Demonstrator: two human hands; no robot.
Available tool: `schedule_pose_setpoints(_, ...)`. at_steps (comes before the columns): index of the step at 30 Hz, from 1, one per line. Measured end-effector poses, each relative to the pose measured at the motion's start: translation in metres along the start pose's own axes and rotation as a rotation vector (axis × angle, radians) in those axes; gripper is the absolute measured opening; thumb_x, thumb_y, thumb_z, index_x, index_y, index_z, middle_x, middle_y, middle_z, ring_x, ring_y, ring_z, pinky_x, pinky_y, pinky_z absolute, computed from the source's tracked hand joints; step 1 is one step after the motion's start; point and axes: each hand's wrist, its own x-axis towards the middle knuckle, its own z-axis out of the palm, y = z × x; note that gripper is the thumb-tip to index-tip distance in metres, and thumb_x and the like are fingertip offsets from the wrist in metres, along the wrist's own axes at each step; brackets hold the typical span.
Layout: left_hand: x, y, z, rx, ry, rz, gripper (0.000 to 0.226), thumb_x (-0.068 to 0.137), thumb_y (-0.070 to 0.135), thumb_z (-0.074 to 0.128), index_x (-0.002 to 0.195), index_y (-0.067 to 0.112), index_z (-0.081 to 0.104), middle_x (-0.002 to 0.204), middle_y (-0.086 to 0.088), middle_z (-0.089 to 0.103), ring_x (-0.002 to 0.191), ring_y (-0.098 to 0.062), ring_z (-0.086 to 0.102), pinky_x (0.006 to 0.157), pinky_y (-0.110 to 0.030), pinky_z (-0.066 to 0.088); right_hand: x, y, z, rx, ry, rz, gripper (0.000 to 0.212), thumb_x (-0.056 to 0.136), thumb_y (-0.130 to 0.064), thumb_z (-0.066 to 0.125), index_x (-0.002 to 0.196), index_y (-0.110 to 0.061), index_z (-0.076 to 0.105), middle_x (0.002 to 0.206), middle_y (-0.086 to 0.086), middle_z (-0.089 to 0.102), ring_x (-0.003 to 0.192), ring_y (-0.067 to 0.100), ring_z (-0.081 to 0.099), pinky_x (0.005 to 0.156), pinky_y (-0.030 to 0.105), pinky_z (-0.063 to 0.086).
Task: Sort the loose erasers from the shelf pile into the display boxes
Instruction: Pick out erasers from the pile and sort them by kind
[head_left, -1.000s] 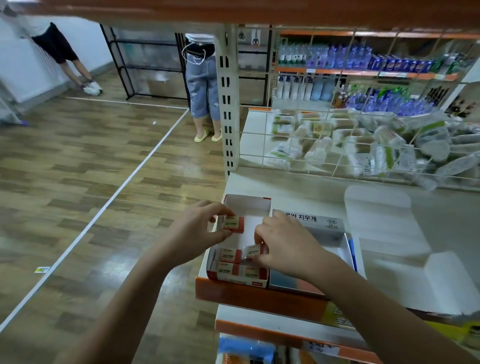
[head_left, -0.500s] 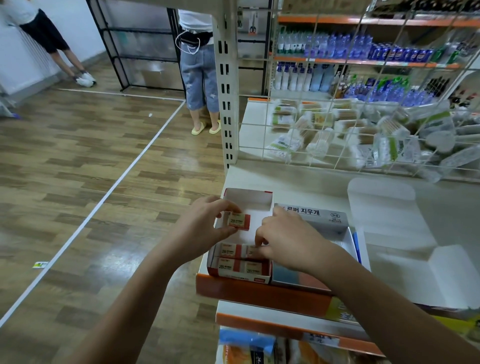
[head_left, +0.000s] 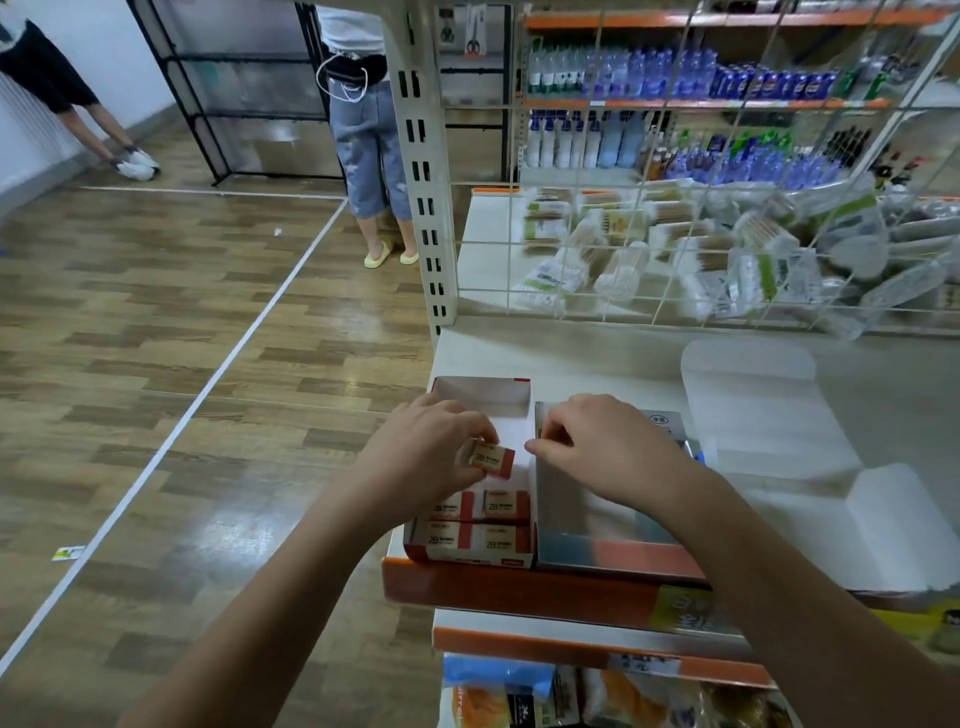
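Left hand (head_left: 431, 457) curled, thumb and fingertips pinching a single eraser (head_left: 492, 459) by its left end; eraser tilted, red band to the right, "2B" print facing up. Held over the open middle of the white display box (head_left: 483, 396), just above the erasers already packed there. Right hand (head_left: 597, 451) just beside, across the box's right wall, fingers loosely bent, thumb and forefinger tips close together near the wall's top edge; hard to tell whether pinching the cardboard or merely touching it. Nothing else seen in that hand.

Packed erasers (head_left: 478, 522) lying flat in two rows at the near end of the box, two across, sleeves printed alike. Far half of the box bare white inside. Touching its right side, a second display box (head_left: 618, 545) with a grey lid flap, partly hidden under the right wrist. Both standing at the front left corner of the shelf (head_left: 571, 358), above its orange edge strip (head_left: 519, 590).

Compared with half a second ago: held eraser lower and nearer, now close over the back packed row rather than up at the middle of the box. Right hand lifted off the packed rows and shifted to the box wall; the row it covered now showing two erasers side by side.
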Motion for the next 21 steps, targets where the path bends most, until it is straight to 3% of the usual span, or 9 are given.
schedule_pose_setpoints(3,0.007,0.002,0.004,0.036,-0.031,0.016,0.032,0.085,0.040,0.060,0.116,0.034,0.056,0.114,0.010,0.059,0.106,-0.011,0.048,0.083,-0.024,0.034,0.003,-0.001,-0.001,0.023,-0.055,0.041,0.046,0.093,-0.045,0.047,0.074,-0.005,0.060,0.071,0.006,0.061,0.065,0.021,0.056,0.061,0.034,0.044)
schedule_pose_setpoints(6,0.012,0.004,0.007,0.032,-0.065,0.056,0.029,0.087,0.038,0.058,0.116,0.032,0.057,0.108,0.008,0.059,0.103,-0.012,0.050,0.080,-0.022,0.034,0.007,-0.001,-0.003,0.016,-0.066,0.066,0.050,0.093,-0.044,0.046,0.057,-0.010,0.044,0.054,0.002,0.044,0.051,0.017,0.041,0.050,0.030,0.031)
schedule_pose_setpoints(10,0.015,0.002,0.009,-0.026,-0.123,0.067,0.028,0.088,0.033,0.058,0.115,0.028,0.059,0.105,0.005,0.059,0.090,-0.008,0.047,0.071,-0.020,0.034,0.010,-0.001,0.001,0.007,-0.110,0.085,0.044,0.091,-0.045,0.048,0.068,-0.010,0.060,0.064,0.003,0.056,0.060,0.019,0.054,0.054,0.029,0.038)
schedule_pose_setpoints(15,0.014,-0.002,0.006,-0.102,-0.210,0.080,0.030,0.089,0.037,0.057,0.116,0.026,0.061,0.107,0.006,0.061,0.088,-0.006,0.053,0.072,-0.017,0.044,0.011,0.001,0.004,0.016,-0.117,0.080,0.041,0.091,-0.044,0.049,0.071,-0.010,0.060,0.071,0.005,0.060,0.065,0.020,0.056,0.059,0.031,0.042)
schedule_pose_setpoints(18,0.015,-0.002,0.007,-0.116,-0.218,0.091,0.027,0.091,0.034,0.055,0.115,0.026,0.063,0.107,0.007,0.063,0.085,-0.002,0.052,0.069,-0.011,0.039,0.012,0.002,0.005,0.026,-0.125,0.074,0.042,0.092,-0.044,0.048,0.078,-0.008,0.063,0.077,0.007,0.063,0.069,0.021,0.058,0.065,0.035,0.047)
schedule_pose_setpoints(21,0.016,-0.002,0.008,-0.112,-0.211,0.074,0.021,0.091,0.031,0.056,0.110,0.028,0.065,0.103,0.009,0.064,0.083,-0.001,0.050,0.068,-0.013,0.038,0.013,0.002,0.006,0.029,-0.135,0.070,0.044,0.093,-0.045,0.047,0.076,-0.007,0.062,0.075,0.007,0.062,0.069,0.021,0.058,0.065,0.035,0.046)
